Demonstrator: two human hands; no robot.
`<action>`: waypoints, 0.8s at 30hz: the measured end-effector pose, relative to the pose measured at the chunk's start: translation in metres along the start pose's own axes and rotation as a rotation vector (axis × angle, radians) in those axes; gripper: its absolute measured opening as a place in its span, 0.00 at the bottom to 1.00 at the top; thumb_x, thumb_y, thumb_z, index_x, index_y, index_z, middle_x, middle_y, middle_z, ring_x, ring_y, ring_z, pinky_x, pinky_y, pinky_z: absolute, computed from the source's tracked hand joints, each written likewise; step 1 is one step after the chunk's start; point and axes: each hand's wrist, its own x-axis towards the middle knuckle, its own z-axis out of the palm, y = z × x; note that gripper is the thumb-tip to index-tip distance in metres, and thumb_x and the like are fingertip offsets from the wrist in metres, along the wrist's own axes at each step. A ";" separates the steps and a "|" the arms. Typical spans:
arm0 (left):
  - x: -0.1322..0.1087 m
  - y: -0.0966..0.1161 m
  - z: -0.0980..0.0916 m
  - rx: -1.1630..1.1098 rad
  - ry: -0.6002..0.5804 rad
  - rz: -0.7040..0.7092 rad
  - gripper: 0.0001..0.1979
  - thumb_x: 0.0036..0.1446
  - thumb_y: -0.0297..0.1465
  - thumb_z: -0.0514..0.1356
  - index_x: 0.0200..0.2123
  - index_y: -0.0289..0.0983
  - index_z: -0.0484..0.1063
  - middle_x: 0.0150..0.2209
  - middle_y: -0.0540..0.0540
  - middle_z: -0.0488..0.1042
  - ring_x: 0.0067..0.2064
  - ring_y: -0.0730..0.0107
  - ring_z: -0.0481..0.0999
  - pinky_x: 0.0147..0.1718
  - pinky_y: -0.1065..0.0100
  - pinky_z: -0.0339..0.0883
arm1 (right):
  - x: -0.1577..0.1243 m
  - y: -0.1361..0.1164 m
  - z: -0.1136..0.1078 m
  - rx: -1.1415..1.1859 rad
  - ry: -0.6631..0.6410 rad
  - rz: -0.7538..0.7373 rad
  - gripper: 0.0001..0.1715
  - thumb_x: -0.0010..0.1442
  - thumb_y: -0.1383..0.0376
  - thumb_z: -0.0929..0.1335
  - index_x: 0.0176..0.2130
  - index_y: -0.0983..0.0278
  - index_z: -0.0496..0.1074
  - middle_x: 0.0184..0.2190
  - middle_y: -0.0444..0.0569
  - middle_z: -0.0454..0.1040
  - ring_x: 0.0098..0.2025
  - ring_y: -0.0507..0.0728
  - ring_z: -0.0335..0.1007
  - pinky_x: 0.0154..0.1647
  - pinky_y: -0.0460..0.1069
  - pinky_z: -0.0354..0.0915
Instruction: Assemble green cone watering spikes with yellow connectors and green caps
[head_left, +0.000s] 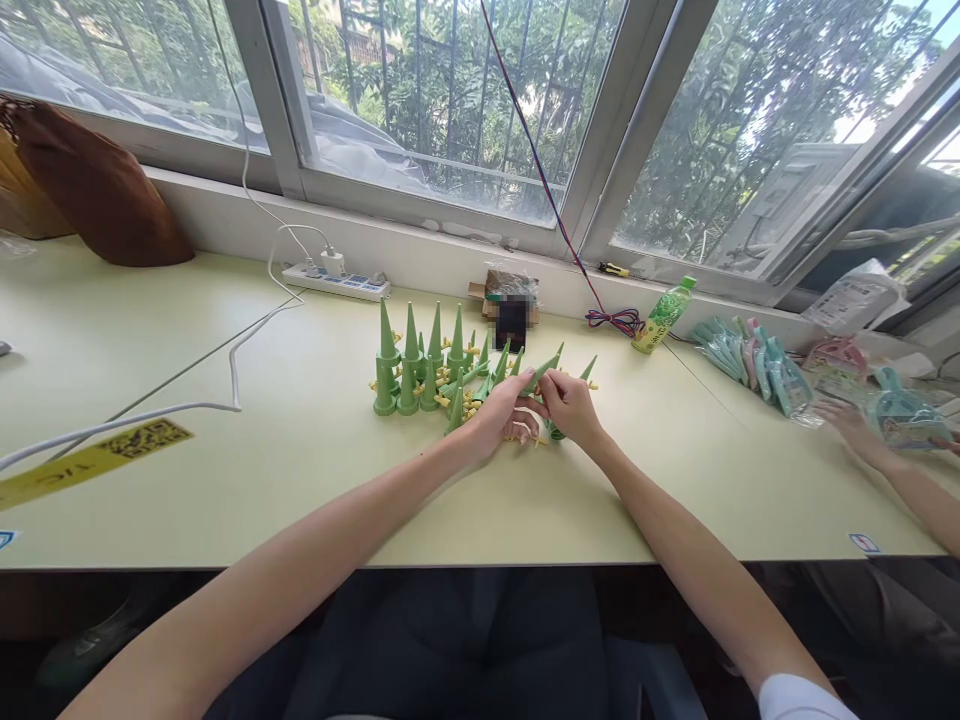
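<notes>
Both my hands meet over the middle of the table around one green plastic cone point(546, 366). My left hand point(504, 410) grips the cone near its lower part, fingers curled underneath. My right hand point(570, 405) pinches at the cone's near side; any small part between its fingertips is hidden. Several green cones point(407, 385) stand upright in rows to the left of my hands. More cones lie tilted among small yellow pieces point(471, 405) just behind my left hand. One yellow piece point(540, 441) lies on the table below my hands.
A white power strip point(345, 281) and cable lie at the back left. Behind the cones sits a small cardboard box point(491, 285). A green-labelled bottle point(664, 315) leans by the window ledge. At right, another person's hand point(844, 415) is near plastic-wrapped packs point(780, 375).
</notes>
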 end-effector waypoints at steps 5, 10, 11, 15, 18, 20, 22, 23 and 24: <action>0.001 0.000 -0.002 -0.007 0.008 -0.004 0.20 0.59 0.49 0.58 0.41 0.37 0.66 0.30 0.45 0.75 0.22 0.72 0.72 0.16 0.73 0.62 | 0.000 0.002 0.000 0.005 -0.002 -0.003 0.27 0.67 0.50 0.60 0.22 0.61 0.58 0.16 0.40 0.59 0.21 0.50 0.52 0.23 0.47 0.52; 0.002 -0.001 -0.003 -0.031 0.027 -0.006 0.19 0.57 0.49 0.60 0.34 0.38 0.65 0.25 0.50 0.68 0.18 0.78 0.63 0.14 0.74 0.56 | 0.000 0.003 -0.001 0.010 -0.024 -0.005 0.27 0.67 0.50 0.59 0.23 0.61 0.61 0.16 0.41 0.61 0.20 0.51 0.53 0.23 0.47 0.53; 0.001 -0.001 -0.003 -0.037 0.032 -0.008 0.19 0.56 0.49 0.60 0.33 0.38 0.64 0.24 0.52 0.66 0.18 0.79 0.60 0.14 0.74 0.54 | 0.000 0.003 -0.001 0.010 -0.028 -0.003 0.27 0.68 0.50 0.59 0.23 0.61 0.61 0.16 0.41 0.61 0.20 0.51 0.53 0.23 0.48 0.53; -0.001 0.001 0.000 -0.062 0.056 -0.017 0.19 0.55 0.47 0.61 0.30 0.39 0.62 0.23 0.54 0.60 0.17 0.82 0.53 0.13 0.75 0.48 | 0.000 0.002 -0.001 0.012 -0.029 -0.018 0.27 0.67 0.49 0.59 0.23 0.61 0.61 0.16 0.42 0.62 0.20 0.51 0.54 0.23 0.48 0.53; -0.003 0.003 0.003 -0.079 0.074 -0.024 0.18 0.55 0.46 0.62 0.30 0.39 0.61 0.23 0.55 0.58 0.17 0.82 0.51 0.13 0.75 0.46 | 0.000 0.004 0.000 0.010 -0.030 -0.026 0.27 0.67 0.50 0.59 0.22 0.61 0.60 0.16 0.42 0.62 0.19 0.51 0.54 0.23 0.48 0.53; -0.003 0.004 0.004 -0.090 0.076 -0.031 0.17 0.54 0.44 0.62 0.29 0.39 0.60 0.22 0.56 0.56 0.16 0.82 0.50 0.13 0.75 0.45 | -0.001 0.005 0.001 0.010 -0.028 -0.026 0.26 0.67 0.51 0.59 0.22 0.61 0.60 0.16 0.42 0.62 0.19 0.51 0.54 0.23 0.48 0.53; -0.004 0.006 0.005 -0.100 0.077 -0.037 0.17 0.54 0.43 0.62 0.28 0.39 0.59 0.21 0.56 0.54 0.16 0.82 0.48 0.12 0.74 0.44 | -0.001 0.007 0.002 0.008 -0.021 -0.025 0.25 0.67 0.52 0.60 0.22 0.61 0.60 0.15 0.42 0.62 0.19 0.51 0.54 0.23 0.48 0.53; -0.004 0.007 0.005 -0.102 0.080 -0.038 0.16 0.54 0.42 0.62 0.28 0.39 0.59 0.21 0.56 0.53 0.16 0.82 0.48 0.12 0.75 0.44 | -0.001 0.007 0.002 0.005 -0.019 -0.025 0.25 0.66 0.53 0.60 0.21 0.61 0.60 0.15 0.42 0.61 0.18 0.51 0.54 0.23 0.48 0.53; -0.004 0.007 0.006 -0.103 0.082 -0.037 0.15 0.53 0.41 0.62 0.29 0.39 0.59 0.21 0.57 0.53 0.16 0.82 0.47 0.12 0.75 0.43 | -0.001 0.007 0.002 0.003 -0.021 -0.026 0.25 0.66 0.53 0.60 0.21 0.61 0.61 0.15 0.42 0.61 0.18 0.51 0.54 0.23 0.48 0.53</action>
